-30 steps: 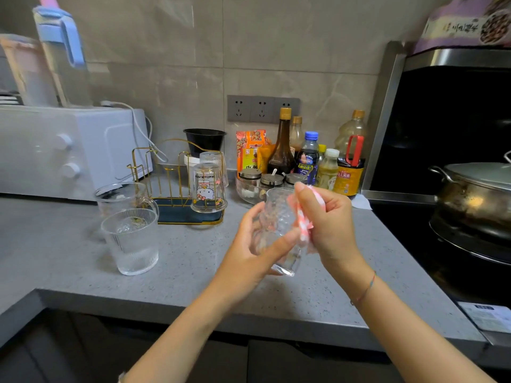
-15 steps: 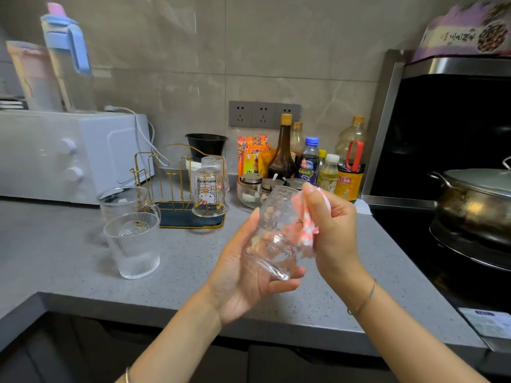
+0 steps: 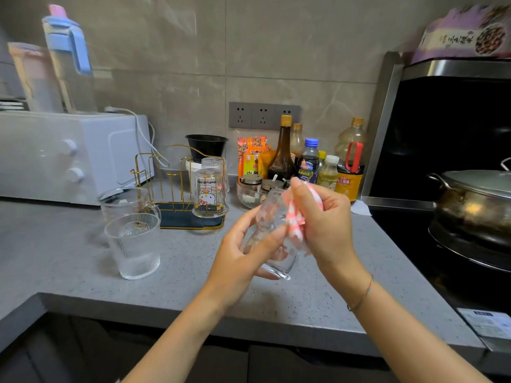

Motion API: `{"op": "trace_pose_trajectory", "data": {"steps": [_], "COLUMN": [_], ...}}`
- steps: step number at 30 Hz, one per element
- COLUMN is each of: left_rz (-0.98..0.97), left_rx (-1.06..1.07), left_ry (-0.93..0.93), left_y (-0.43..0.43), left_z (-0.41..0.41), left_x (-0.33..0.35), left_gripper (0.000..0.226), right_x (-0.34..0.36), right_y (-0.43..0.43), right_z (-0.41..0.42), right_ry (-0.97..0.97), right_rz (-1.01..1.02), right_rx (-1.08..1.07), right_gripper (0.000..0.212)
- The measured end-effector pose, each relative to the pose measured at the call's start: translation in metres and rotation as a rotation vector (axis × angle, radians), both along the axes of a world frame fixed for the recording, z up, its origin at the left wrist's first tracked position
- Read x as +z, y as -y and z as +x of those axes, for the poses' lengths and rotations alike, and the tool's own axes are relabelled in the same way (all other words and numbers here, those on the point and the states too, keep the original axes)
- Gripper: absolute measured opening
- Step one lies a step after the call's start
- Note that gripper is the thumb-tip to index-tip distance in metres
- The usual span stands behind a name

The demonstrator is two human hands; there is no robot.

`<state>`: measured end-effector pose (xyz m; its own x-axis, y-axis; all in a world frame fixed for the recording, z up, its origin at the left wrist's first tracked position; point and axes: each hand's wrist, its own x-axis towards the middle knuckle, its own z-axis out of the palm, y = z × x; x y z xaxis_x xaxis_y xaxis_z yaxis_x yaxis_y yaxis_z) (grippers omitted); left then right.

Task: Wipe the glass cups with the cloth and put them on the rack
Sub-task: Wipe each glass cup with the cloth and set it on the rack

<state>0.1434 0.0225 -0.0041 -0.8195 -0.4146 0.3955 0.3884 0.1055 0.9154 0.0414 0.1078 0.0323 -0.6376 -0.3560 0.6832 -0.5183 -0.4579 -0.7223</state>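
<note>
Head view: the left hand [image 3: 243, 254] grips a tilted glass cup [image 3: 279, 261] above the counter [image 3: 69, 258], and the right hand [image 3: 327, 225] pinches a pink-and-white cloth [image 3: 294, 222] against its side. The gold rack [image 3: 179, 221], at ten o'clock from the cup, carries an upturned printed cup [image 3: 209, 194]; a ribbed cup [image 3: 133, 248] stands at nine o'clock.

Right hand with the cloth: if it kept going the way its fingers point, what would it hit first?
Probably the small lidded jars beyond the right hand, before the dark bottle behind them. Depth is unclear, so that is a guess.
</note>
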Motion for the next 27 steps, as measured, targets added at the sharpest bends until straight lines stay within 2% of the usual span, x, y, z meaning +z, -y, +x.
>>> {"op": "trace_pose_trajectory", "data": {"steps": [3, 5, 7, 10, 12, 14, 17, 19, 22, 24, 27], "left_rz": [0.187, 0.342, 0.504, 0.635, 0.589, 0.448, 0.236, 0.088, -0.112, -0.129, 0.005], "left_rx": [-0.132, -0.302, -0.441, -0.492, -0.473, -0.418, -0.289, -0.130, 0.042, 0.070, -0.009], "left_ry": [0.051, 0.050, 0.051, 0.080, 0.116, 0.168, 0.192, 0.192, 0.124, 0.066, 0.049], "left_y": [0.003, 0.001, -0.004, -0.005, -0.002, 0.001, 0.002, 0.003, 0.002, 0.002, 0.007], "left_z": [0.003, 0.004, 0.007, 0.006, 0.004, 0.003, 0.003, 0.003, 0.001, 0.000, 0.000], "left_x": [0.002, 0.004, 0.009, 0.010, 0.011, 0.011, 0.011, 0.009, 0.004, 0.004, 0.004], "left_gripper": [0.068, 0.069, 0.057, 0.049, 0.054, 0.059, 0.064, 0.070, 0.073, 0.071, 0.071], "right_x": [0.001, 0.001, 0.001, -0.001, -0.003, -0.003, 0.000, 0.000, -0.002, -0.002, 0.001], "right_y": [-0.001, -0.001, 0.000, 0.001, 0.001, 0.002, 0.003, 0.005, 0.010, 0.013, 0.015], "right_z": [0.002, 0.002, 0.002, 0.001, -0.002, -0.005, -0.009, -0.011, -0.010, -0.007, -0.005], "right_ry": [-0.017, -0.003, 0.029, 0.117, 0.217, 0.263, 0.201, 0.186, 0.149, 0.137, 0.088], "right_rz": [-0.009, -0.038, -0.051, -0.049, -0.065, -0.075, -0.043, -0.052, -0.038, -0.029, -0.035], "right_rx": [0.051, 0.071, 0.075, 0.060, 0.073, 0.074, 0.015, -0.018, -0.056, -0.042, -0.005], "right_gripper": [0.046, 0.054, 0.058, 0.054, 0.047, 0.045, 0.046, 0.049, 0.047, 0.046, 0.043]}}
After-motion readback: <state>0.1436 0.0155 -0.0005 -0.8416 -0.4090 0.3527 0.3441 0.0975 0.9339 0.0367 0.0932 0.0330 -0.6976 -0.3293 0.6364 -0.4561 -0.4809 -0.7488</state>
